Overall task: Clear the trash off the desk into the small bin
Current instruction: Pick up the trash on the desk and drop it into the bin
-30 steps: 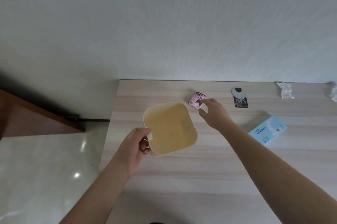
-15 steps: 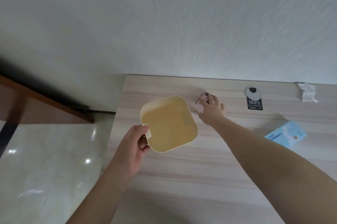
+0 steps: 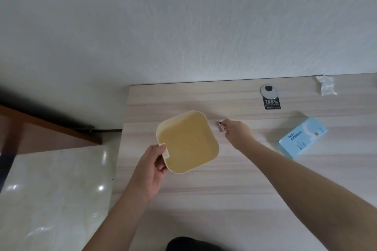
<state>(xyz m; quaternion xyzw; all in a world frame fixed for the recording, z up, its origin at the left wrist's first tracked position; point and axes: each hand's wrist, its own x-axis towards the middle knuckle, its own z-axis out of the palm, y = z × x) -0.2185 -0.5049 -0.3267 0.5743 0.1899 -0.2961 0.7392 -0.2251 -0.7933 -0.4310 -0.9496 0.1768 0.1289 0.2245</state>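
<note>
A small cream-yellow square bin point(image 3: 187, 141) stands on the pale wooden desk point(image 3: 224, 189) near its left edge. My left hand point(image 3: 152, 166) grips the bin's near-left rim. My right hand point(image 3: 236, 133) is closed on a small pink wrapper point(image 3: 220, 127), held just right of the bin's far corner; only a sliver of the wrapper shows past my fingers. A crumpled clear-white wrapper point(image 3: 326, 87) lies at the desk's back right.
A light blue box point(image 3: 303, 137) lies on the desk to the right. A silver cable grommet point(image 3: 268, 89) with a black "100%" sticker point(image 3: 272, 103) sits near the back edge. White wall behind; glossy tiled floor point(image 3: 51, 189) left of the desk.
My right hand has closed on the pink wrapper and drawn it off the desk toward the bin's right side. The left hand keeps its hold on the bin's rim.
</note>
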